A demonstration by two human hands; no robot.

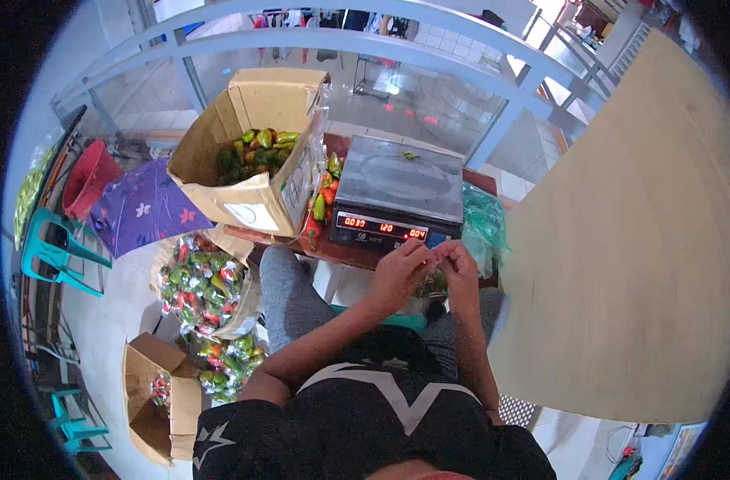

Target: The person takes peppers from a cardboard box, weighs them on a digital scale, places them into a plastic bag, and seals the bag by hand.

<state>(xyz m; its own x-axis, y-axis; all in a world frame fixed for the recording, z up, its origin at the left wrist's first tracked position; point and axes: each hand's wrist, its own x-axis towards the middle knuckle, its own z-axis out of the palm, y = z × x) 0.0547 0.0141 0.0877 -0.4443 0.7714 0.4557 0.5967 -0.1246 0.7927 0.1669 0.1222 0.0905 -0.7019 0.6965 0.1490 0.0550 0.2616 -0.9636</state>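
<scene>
My left hand [398,276] and my right hand [460,276] are close together over my lap, fingers pinched at the top of a clear plastic bag [432,286]. Green contents show through the bag, which hangs below the fingers and is partly hidden by them. Just beyond my hands is a digital scale [398,180] with a lit red display. A small green bit [410,156] lies on its metal plate. Loose red and green peppers [327,196] line the scale's left side. Bunched green plastic bags [482,228] lie to its right.
A cardboard box [245,192] of peppers stands left of the scale. Bagged peppers [201,284] fill a container on the floor, near another open box [147,400]. A purple umbrella [145,204] and green stool [53,252] are farther left. A large tan board [621,264] rises at right.
</scene>
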